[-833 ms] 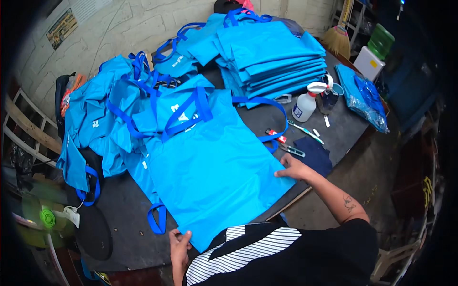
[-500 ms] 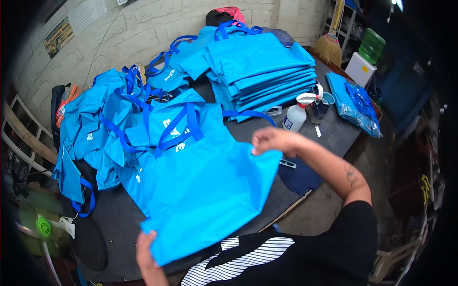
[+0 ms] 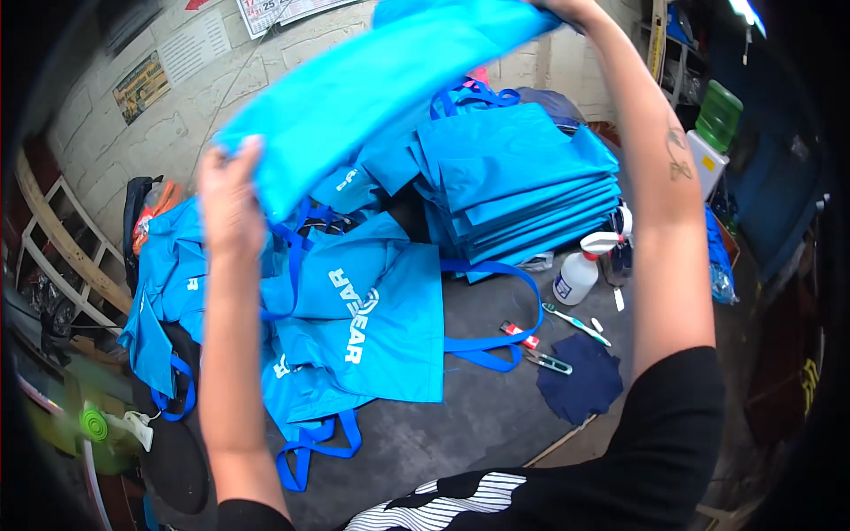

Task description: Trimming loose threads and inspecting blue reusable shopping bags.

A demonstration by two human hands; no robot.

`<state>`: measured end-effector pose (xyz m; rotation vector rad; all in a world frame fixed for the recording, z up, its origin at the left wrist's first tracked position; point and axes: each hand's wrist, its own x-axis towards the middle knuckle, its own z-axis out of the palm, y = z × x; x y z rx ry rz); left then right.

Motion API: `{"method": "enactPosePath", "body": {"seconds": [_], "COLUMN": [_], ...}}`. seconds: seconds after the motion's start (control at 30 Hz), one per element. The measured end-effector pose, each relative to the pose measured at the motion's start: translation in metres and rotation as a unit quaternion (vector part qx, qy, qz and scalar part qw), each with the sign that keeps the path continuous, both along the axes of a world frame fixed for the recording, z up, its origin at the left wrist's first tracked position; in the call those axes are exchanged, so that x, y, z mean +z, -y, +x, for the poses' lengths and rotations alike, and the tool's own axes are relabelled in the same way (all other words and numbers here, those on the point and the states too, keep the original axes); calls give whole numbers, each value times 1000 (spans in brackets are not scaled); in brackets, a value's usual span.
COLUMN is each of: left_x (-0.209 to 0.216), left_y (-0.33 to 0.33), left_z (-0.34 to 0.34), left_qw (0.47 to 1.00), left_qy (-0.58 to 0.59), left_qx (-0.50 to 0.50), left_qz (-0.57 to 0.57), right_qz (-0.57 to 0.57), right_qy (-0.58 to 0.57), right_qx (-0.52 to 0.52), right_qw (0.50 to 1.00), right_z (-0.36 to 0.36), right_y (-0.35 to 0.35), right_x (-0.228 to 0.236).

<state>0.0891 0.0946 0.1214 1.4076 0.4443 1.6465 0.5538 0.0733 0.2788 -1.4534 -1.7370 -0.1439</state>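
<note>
Blue bag [image 3: 354, 111] raised above the desk [image 3: 398, 442]: your left hand [image 3: 230, 190] and right hand [image 3: 575, 11] grip opposite ends, fingers [image 3: 251, 150] clamped on its fabric.

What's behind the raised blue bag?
Block wall and other blue bags show past the raised blue bag, held by the left hand and right hand. Whatever its fabric covers directly behind can't be seen.

Tote bags [image 3: 354, 332], sky blue, white lettering, royal-blue webbing handles [image 3: 482, 357].
Held bag [image 3: 381, 88]: plain sky blue. Shirt [image 3: 655, 442]: black, with a white panel (fine dark stripes across it). Spray bottle [image 3: 570, 281]: white, red collar. Cloth [image 3: 580, 389]: navy. Toothbrush [image 3: 577, 325]: white and green. Water jug [image 3: 719, 115]: green. Tabletop [image 3: 416, 442]: charcoal. Block wall [image 3: 199, 111]: off-white.
</note>
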Motion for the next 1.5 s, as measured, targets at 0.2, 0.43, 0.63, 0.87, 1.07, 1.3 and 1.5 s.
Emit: {"method": "enactPosePath", "body": {"seconds": [0.2, 0.43, 0.63, 0.87, 1.07, 1.3, 1.5], "left_x": [-104, -183, -188, -216, -262, -275, -204], "left_y": [-51, -11, 29, 110, 140, 90, 150], "left_z": [173, 195, 25, -131, -124, -116, -126], "left_qw": [979, 936, 959, 933, 896, 878, 965], "left_qy": [-46, -136, -195, -177, -357, -255, -146], "left_qx": [-96, -182, -95, 253, 219, 146, 210], "left_qz": [-176, -270, -180, -185, -149, -378, -60], "right_qz": [9, -396, 61, -247, -128, -92, 30], "right_qy": [206, 162, 126, 19, 38, 30, -245], "right_qx": [-311, -469, -200, -283, -300, -282, -340], "right_qw": [928, 772, 970, 927, 944, 954, 907], "right_z": [94, 62, -70, -184, -191, -186, -189], "right_y": [46, 88, 158, 293, 311, 312, 306], "right_x": [-100, -249, -304, -432, -477, -483, -468]}}
